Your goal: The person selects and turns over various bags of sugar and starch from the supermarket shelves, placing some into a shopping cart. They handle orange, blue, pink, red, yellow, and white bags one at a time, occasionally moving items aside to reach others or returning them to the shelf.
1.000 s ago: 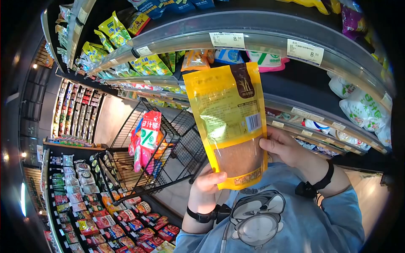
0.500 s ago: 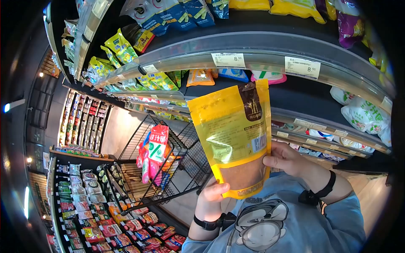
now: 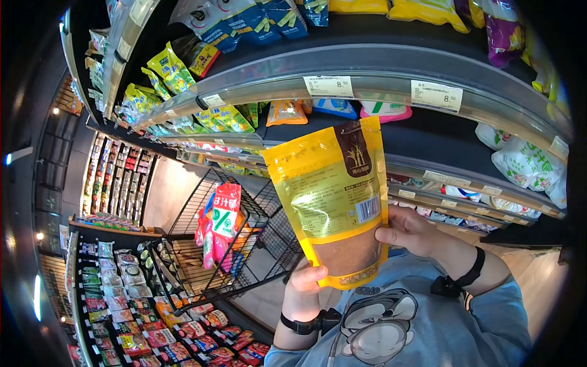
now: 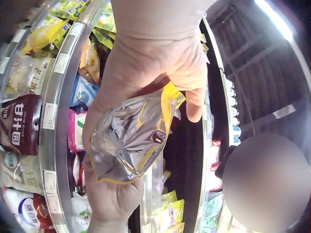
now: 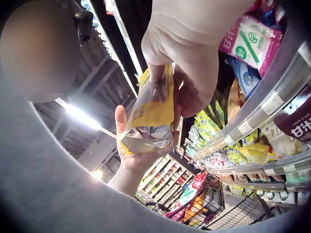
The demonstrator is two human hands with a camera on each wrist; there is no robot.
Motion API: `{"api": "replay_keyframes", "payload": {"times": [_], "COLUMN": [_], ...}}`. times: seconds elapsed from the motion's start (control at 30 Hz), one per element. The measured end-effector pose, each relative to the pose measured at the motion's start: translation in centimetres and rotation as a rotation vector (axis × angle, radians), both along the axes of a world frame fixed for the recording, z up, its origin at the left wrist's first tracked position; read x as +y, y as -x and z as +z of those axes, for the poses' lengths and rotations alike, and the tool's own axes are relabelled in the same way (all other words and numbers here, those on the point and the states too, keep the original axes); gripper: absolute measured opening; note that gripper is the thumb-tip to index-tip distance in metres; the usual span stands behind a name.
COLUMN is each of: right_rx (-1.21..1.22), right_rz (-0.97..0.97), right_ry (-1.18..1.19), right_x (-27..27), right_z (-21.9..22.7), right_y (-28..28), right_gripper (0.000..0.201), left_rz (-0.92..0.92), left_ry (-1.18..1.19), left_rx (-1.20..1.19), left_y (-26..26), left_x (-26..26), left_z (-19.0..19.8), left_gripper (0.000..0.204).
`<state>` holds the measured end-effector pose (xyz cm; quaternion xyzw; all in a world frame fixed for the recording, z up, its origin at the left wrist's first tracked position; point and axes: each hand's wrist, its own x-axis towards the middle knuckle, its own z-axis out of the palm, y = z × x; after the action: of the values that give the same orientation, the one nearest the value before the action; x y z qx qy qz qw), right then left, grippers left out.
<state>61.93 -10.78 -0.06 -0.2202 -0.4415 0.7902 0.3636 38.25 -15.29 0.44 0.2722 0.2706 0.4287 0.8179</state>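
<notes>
Both hands hold up a yellow stand-up pouch (image 3: 333, 202), its printed back with a barcode turned to the head view. Brown powder shows through a clear window near its bottom. My left hand (image 3: 306, 281) pinches the lower left corner, thumb on the front. On the lower right edge, my right hand (image 3: 413, 231) grips with its thumb over the front and the fingers hidden behind. The silvery base of the pouch (image 4: 129, 138) faces the left wrist view, between the two hands. In the right wrist view the pouch (image 5: 153, 107) is seen from the side.
A black wire shopping cart (image 3: 208, 263) stands to the left, with a red-and-white bag (image 3: 225, 211) among other colourful packs. Ahead run curved shelves with price tags (image 3: 436, 96) and bagged goods. At lower left is a display of packaged foods (image 3: 147, 330).
The pouch first sinks lower in the head view, then shifts slightly left. Shelves and cart also shift in the view. Both hands keep their hold on the pouch.
</notes>
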Motion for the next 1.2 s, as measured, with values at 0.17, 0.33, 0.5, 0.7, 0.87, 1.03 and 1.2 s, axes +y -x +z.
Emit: {"api": "replay_keyframes", "payload": {"times": [0.17,0.33,0.5,0.7,0.87,1.03,1.2], "right_rx": [-0.146,-0.308,-0.488,-0.540,-0.581,-0.528,-0.486], "right_rz": [0.010,-0.080,0.072,0.054,0.056,0.044,-0.092], "right_ry": [0.002,0.001,0.004,-0.006,0.031,0.060,0.000], "right_x": [0.3,1.0,2.4,4.1,4.9,5.1,4.8], "right_z": [-1.2,-0.4,-1.7,-3.1,-3.4,-5.2,-7.9], "right_y": [1.0,3.3,5.2,9.9,15.3,18.5,19.4], "right_gripper": [0.043,0.034,0.029,0.026,0.028,0.035,0.037], "left_rz": [0.050,0.132,0.475,1.023,1.296,1.266,1.019], "left_ry": [0.026,0.208,0.315,0.243,0.072,0.035,-0.384], "left_rx": [0.104,0.078,0.112,0.436,0.970,1.096,1.529], "left_y": [-0.7,3.1,11.7,26.9,41.5,49.7,52.6], "left_x": [0.4,0.6,-0.8,-3.7,-4.7,-5.4,4.3], "left_z": [1.8,0.8,-3.5,-2.7,-7.1,-9.2,-14.1], "left_gripper": [0.070,0.062,0.047,0.051,0.070,0.044,0.045]}}
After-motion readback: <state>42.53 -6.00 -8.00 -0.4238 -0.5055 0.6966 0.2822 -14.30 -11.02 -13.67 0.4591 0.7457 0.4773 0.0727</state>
